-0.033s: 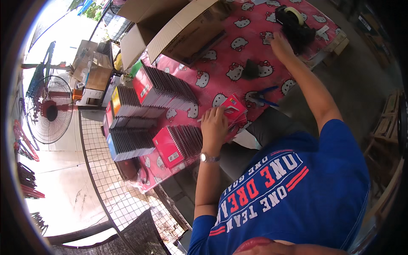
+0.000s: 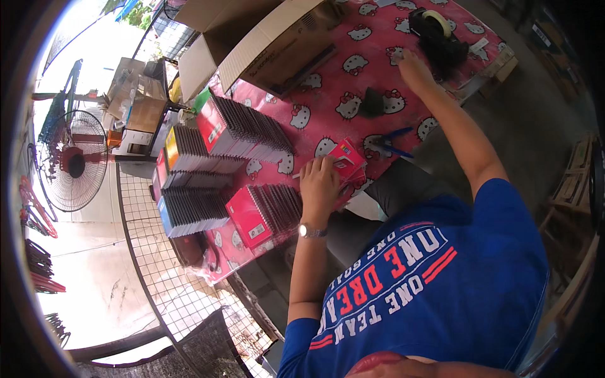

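Note:
My left hand (image 2: 320, 183), with a wristwatch, has its fingers curled over the left edge of a small fanned pile of red notebooks (image 2: 348, 160) near the table's front edge. Its fingertips are partly hidden. Reaching out to the right, my right hand (image 2: 414, 68) is over the table with its fingers drawn together; something small may be between them, but I cannot make it out. Beyond it stands a black tape dispenser (image 2: 435, 38) with a roll of tape. Left of my left hand is a row of red spiral notebooks (image 2: 252, 220).
More spiral notebook rows stand at the left: red (image 2: 214, 129), yellow (image 2: 173, 151) and blue (image 2: 166, 217). An open cardboard box (image 2: 277, 57) is at the back. Blue-handled pliers (image 2: 394, 143) and a dark block (image 2: 372, 103) lie on the pink cartoon-print tablecloth (image 2: 328, 123). A fan (image 2: 74, 165) stands far left.

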The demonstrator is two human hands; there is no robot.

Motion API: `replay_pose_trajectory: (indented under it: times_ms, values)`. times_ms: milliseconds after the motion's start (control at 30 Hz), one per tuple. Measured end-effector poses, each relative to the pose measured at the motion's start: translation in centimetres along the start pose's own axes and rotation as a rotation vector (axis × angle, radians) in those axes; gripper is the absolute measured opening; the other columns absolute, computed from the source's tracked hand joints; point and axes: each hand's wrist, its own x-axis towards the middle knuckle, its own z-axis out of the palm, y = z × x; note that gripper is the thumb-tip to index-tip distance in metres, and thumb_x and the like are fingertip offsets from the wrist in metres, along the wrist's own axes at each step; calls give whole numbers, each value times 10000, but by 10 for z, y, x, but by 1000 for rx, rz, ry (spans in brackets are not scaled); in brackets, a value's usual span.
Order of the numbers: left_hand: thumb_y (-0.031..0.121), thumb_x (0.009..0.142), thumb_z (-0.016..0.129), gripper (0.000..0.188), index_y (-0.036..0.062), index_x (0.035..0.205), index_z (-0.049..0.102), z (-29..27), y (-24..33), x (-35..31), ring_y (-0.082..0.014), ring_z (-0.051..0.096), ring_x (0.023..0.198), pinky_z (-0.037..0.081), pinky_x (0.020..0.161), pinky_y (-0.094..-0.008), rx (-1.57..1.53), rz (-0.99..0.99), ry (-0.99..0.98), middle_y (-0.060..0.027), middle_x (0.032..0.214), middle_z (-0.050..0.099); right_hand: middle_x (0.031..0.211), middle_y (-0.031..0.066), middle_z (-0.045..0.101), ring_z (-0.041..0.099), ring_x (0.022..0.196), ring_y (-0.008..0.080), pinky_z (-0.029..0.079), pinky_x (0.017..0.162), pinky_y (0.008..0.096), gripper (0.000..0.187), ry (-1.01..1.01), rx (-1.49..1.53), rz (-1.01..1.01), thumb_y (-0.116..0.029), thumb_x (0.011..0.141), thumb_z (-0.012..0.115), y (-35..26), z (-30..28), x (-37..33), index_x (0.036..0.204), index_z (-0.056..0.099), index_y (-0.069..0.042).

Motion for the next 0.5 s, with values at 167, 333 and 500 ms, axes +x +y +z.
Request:
replay_pose_trajectory:
  times_ms: [167,333,500]
  values:
    - [101,834,590,244,67,1075,568,16,2,-9,-312,570,964,383,943,-466,37,-64,20,-119,989,621,1006,150,604,627,897,309,524,824,427,340,-123,474,-218,-77,891,551,-66,-31,-31,1221,631,-100]
    - [130,868,595,198,69,1055,569,16,3,-11,-308,558,979,352,1004,-470,19,-22,63,-116,977,614,917,40,598,575,829,226,469,792,357,265,-458,1233,-384,-172,900,633,-132,-73,-89,1157,693,-198]
    - [128,836,612,219,79,1046,573,16,5,-13,-307,563,951,358,1018,-493,8,-24,85,-113,959,608,918,-6,574,525,972,174,370,924,380,204,-289,997,-401,-199,880,667,-140,-85,-95,1077,719,-188]
